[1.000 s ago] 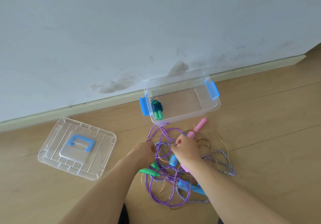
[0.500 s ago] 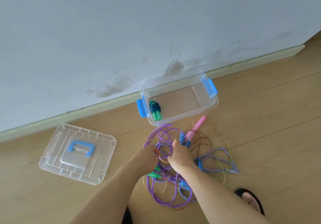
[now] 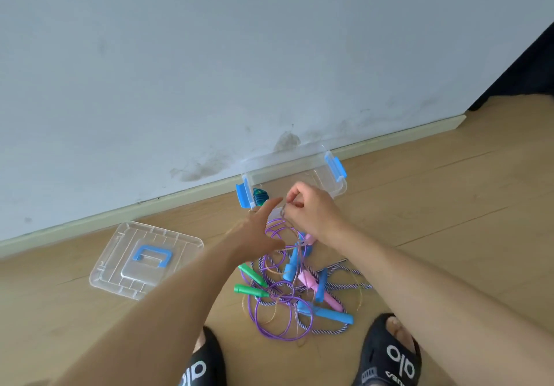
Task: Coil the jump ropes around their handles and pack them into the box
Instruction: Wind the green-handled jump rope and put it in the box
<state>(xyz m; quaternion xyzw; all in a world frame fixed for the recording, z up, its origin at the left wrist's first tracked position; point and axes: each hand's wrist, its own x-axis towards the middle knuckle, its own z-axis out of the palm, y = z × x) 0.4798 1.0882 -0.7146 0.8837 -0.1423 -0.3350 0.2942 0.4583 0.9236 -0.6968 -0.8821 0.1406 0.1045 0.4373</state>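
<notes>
Purple rope hangs pinched in the right hand above the tangle; the left hand is spread beside it.

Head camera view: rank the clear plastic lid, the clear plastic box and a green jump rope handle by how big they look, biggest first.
1. Clear plastic lid with blue handle and clear plastic box with blue latches: unsure, since the box sits farther off and hands hide part of it.
2. Green jump rope handle: clearly smallest.
</notes>
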